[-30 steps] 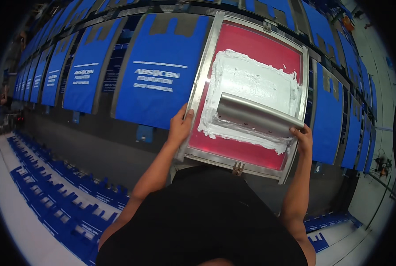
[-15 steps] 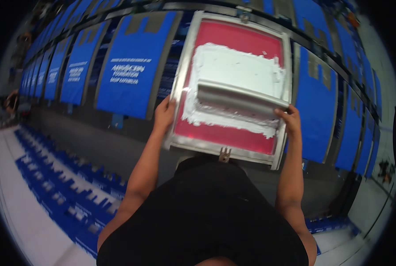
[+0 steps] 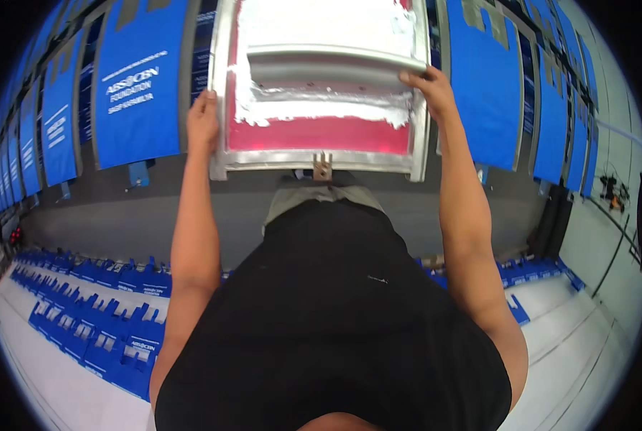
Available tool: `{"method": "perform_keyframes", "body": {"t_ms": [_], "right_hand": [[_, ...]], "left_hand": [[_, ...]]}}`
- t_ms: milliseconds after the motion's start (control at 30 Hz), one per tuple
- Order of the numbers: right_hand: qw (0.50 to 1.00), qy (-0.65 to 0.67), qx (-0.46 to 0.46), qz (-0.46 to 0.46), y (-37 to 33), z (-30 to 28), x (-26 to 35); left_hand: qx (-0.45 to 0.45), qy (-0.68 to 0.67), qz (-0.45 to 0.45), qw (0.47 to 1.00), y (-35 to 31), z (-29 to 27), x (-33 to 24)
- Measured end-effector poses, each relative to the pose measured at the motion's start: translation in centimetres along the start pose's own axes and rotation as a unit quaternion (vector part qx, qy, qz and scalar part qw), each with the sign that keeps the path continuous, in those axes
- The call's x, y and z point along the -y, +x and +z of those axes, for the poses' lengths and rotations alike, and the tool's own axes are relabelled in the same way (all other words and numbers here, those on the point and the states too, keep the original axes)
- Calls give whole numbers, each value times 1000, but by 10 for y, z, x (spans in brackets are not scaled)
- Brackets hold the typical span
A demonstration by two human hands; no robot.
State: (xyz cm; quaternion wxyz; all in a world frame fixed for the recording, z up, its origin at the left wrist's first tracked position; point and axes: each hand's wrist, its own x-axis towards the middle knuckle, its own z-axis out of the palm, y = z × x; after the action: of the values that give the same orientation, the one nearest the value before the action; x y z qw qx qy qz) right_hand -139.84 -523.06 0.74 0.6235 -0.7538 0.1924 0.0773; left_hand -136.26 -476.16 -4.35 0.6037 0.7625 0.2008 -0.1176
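Note:
A metal screen printing frame (image 3: 313, 159) with red mesh lies in front of me. White ink (image 3: 321, 18) is spread over much of the mesh. Across it rests a wide grey metal squeegee (image 3: 328, 70), with ink along its near side. My left hand (image 3: 204, 121) is closed on the left rail of the frame. On the opposite side, my right hand (image 3: 431, 87) is closed round the right rail, its fingertips touching the squeegee's right end. Part of each hand's grip is hidden. A metal bracket (image 3: 323, 168) sits on the frame's near edge.
Blue fabric panels with white print lie in a row on the long table, including one at left (image 3: 140, 90) and one at right (image 3: 483, 93). Below the grey table side (image 3: 155, 208), several blue pieces (image 3: 98, 316) lie on the pale floor (image 3: 551, 337).
The frame, squeegee and both hands now sit higher in view. The frame looks straighter, where it was tilted before. Both hands keep their places on its sides.

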Motion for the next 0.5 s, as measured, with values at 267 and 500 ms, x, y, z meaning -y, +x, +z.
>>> {"method": "perform_keyframes", "body": {"t_ms": [267,500], "right_hand": [[999,38,1,-11,-5,6,2],[1000,29,9,1,-8,3,3]], "left_hand": [[20,2,43,999,3,-6,1],[17,49,79,996,-6,-5,-5]]}}
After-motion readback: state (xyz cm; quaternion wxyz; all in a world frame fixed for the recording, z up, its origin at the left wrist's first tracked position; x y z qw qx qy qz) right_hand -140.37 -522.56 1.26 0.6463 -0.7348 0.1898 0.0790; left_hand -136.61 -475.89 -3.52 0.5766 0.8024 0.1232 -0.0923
